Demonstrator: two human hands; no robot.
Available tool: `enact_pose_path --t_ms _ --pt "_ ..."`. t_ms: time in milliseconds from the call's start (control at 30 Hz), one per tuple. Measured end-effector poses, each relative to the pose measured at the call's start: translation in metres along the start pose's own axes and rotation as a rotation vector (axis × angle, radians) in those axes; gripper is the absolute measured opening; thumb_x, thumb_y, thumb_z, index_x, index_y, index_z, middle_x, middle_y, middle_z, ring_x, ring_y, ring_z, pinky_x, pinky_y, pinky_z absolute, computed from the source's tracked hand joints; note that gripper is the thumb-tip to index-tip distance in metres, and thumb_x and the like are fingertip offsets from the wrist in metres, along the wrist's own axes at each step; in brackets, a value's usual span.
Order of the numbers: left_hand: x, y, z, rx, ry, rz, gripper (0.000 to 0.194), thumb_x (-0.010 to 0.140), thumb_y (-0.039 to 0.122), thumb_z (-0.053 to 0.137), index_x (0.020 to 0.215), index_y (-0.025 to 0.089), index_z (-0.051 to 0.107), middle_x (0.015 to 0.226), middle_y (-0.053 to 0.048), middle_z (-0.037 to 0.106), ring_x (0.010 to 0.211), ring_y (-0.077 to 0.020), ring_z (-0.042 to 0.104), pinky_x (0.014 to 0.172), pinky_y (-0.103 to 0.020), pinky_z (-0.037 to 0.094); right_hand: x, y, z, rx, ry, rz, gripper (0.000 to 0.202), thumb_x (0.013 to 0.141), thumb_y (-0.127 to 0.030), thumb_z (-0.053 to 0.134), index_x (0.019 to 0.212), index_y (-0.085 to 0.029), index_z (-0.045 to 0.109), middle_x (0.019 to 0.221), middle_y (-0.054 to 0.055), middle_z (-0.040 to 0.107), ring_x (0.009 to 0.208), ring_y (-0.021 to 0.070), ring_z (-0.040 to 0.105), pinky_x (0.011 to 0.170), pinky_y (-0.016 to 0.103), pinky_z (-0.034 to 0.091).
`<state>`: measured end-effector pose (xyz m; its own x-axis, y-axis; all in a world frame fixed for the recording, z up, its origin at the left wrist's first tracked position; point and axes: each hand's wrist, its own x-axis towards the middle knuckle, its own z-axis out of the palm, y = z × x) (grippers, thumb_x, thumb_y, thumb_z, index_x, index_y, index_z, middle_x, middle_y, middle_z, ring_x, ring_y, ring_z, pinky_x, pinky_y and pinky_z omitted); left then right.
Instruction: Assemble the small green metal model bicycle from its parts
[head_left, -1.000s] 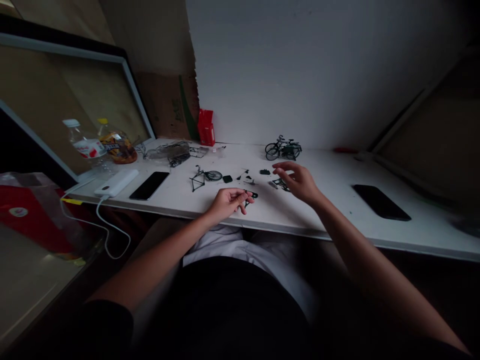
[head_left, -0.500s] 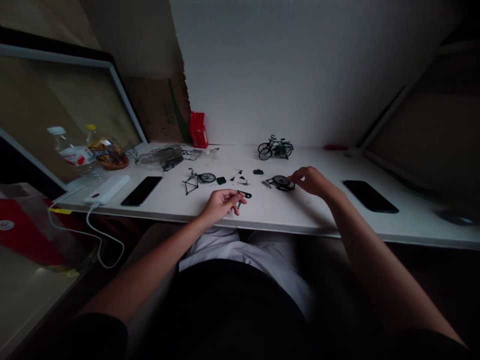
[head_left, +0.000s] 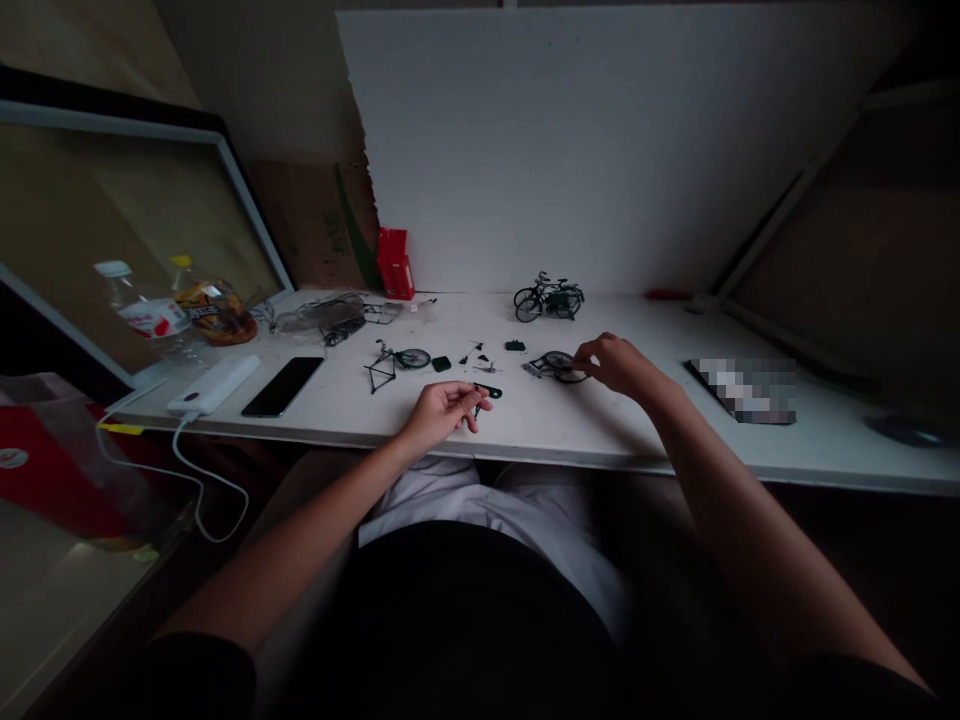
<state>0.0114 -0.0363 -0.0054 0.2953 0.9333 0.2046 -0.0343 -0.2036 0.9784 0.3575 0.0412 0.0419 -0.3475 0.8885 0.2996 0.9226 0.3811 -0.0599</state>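
Head view, left hand: the left hand (head_left: pixel 442 410) rests at the near edge of the white desk (head_left: pixel 645 440), fingers curled together around a small dark part (head_left: pixel 487 392); exactly which piece it is, too small to tell.
Head view, right hand: the right hand (head_left: pixel 619 362) sits right of centre, fingertips pinched on the rim of a loose model wheel (head_left: pixel 559 365) lying flat on the desk.
Head view, spread: a half-built bike frame with 1 wheel (head_left: pixel 394 362) lies left of the small dark part, tiny dark bits (head_left: pixel 480 355) between; 1 finished model bicycle (head_left: pixel 549 298) stands far, near the white board.
Head view, left side: black phone (head_left: pixel 283 385), white power bank (head_left: pixel 214 385), 2 bottles (head_left: pixel 172 305).
Risk: dim light, very small pieces; a loose pinch could flick the wheel away, or a forearm could sweep bits off the near edge.
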Motion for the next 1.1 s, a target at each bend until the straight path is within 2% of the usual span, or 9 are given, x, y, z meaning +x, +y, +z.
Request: enact_pose_path --t_ms 100,233,300,400,500,533,633,800,1100 --pt "0.000 0.000 0.000 -0.002 -0.002 0.006 0.041 0.088 0.051 0.077 0.099 0.012 0.074 0.100 -0.016 0.080 0.053 -0.0105 0.065 0.046 -0.022 0.039 0.001 0.004 -0.004 0.023 0.036 -0.032 0.022 0.097 -0.024 0.061 0.102 -0.020 0.083 0.092 0.014 0.079 0.091 0.0311 0.068 0.083 0.039 0.050" --pt "0.000 0.001 0.000 0.002 0.001 0.013 0.042 0.088 0.052 0.076 0.099 0.011 0.074 0.099 -0.016 0.080 0.054 -0.0106 0.066 0.047 -0.022 0.039 0.005 0.002 -0.006 0.141 0.170 -0.088 0.033 0.102 -0.028 0.051 0.105 -0.018 0.082 0.105 0.017 0.077 0.098 0.0306 0.068 0.094 0.042 0.051" --pt "0.000 0.001 0.000 -0.004 0.009 0.019 0.043 0.088 0.052 0.076 0.099 0.011 0.074 0.098 -0.016 0.080 0.054 -0.0110 0.067 0.047 -0.022 0.040 0.008 -0.009 -0.004 0.236 0.278 -0.065 0.038 0.105 -0.036 0.048 0.106 -0.017 0.081 0.108 0.018 0.075 0.097 0.0295 0.068 0.092 0.042 0.052" --pt "0.000 0.000 0.001 -0.025 0.042 0.027 0.045 0.087 0.053 0.077 0.101 0.010 0.074 0.098 -0.016 0.080 0.056 -0.0128 0.070 0.049 -0.022 0.041 0.010 -0.044 0.007 0.526 0.384 -0.003 0.044 0.105 -0.052 0.049 0.106 -0.018 0.077 0.099 0.015 0.075 0.083 0.0253 0.067 0.076 0.038 0.055" --pt "-0.001 0.000 0.001 -0.026 0.103 0.039 0.046 0.087 0.054 0.077 0.104 0.011 0.073 0.101 -0.016 0.081 0.061 -0.0153 0.074 0.051 -0.022 0.042 0.007 -0.092 0.023 0.963 0.268 0.048 0.050 0.097 -0.066 0.060 0.099 -0.018 0.075 0.079 0.008 0.074 0.059 0.0182 0.061 0.057 0.033 0.051" --pt "-0.001 -0.001 0.001 -0.022 0.124 0.043 0.046 0.088 0.054 0.076 0.104 0.011 0.073 0.102 -0.016 0.081 0.062 -0.0159 0.075 0.051 -0.022 0.043 0.005 -0.106 0.028 1.060 0.209 0.028 0.050 0.094 -0.067 0.064 0.096 -0.018 0.075 0.078 0.008 0.074 0.058 0.0177 0.061 0.056 0.033 0.051" --pt "0.000 -0.002 0.002 -0.011 0.176 0.059 0.045 0.090 0.054 0.073 0.106 0.011 0.072 0.105 -0.016 0.081 0.065 -0.0167 0.076 0.053 -0.022 0.044 -0.002 -0.134 0.038 1.267 0.160 0.027 0.046 0.083 -0.064 0.078 0.096 -0.020 0.076 0.086 0.009 0.078 0.073 0.0223 0.071 0.061 0.035 0.057" --pt "0.000 -0.003 0.002 0.008 0.224 0.063 0.044 0.091 0.053 0.073 0.106 0.012 0.072 0.104 -0.016 0.081 0.067 -0.0170 0.077 0.053 -0.022 0.045 -0.004 -0.134 0.038 1.373 0.249 0.128 0.043 0.081 -0.060 0.082 0.099 -0.023 0.073 0.098 0.009 0.080 0.097 0.0285 0.078 0.070 0.036 0.062" --pt "-0.001 -0.002 0.000 0.030 0.198 0.062 0.046 0.091 0.054 0.072 0.111 0.012 0.073 0.106 -0.015 0.081 0.068 -0.0168 0.077 0.057 -0.023 0.049 -0.008 -0.143 0.038 1.494 0.086 0.064 0.040 0.082 -0.057 0.084 0.098 -0.024 0.067 0.099 0.008 0.079 0.107 0.0298 0.078 0.080 0.040 0.067"
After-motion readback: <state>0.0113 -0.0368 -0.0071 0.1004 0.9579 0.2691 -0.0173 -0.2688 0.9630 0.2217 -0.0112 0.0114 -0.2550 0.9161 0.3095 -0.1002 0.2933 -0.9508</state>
